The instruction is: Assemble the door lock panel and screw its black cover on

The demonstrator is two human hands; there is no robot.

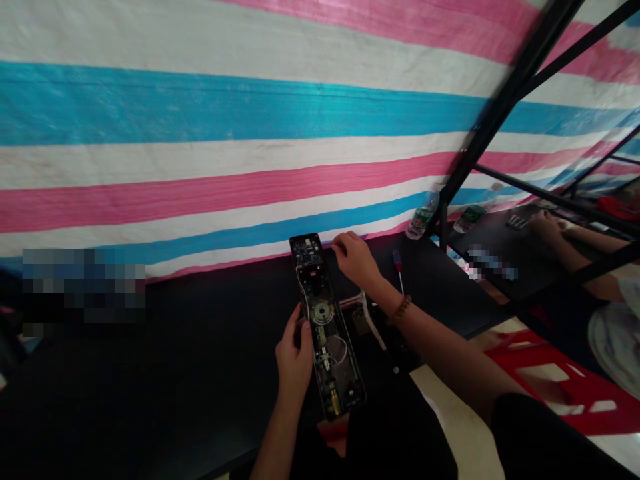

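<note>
The long open lock panel [326, 325] lies on the black tabletop [200, 347]; left hand [294, 353] curled on its edge, right hand [356, 257] pinching near its top; probably stiff, weighty, with fragile exposed wiring; best held by the rim.

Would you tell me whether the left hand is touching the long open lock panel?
Touching: the head view shows the left hand gripping the lock panel along its left edge.
</note>
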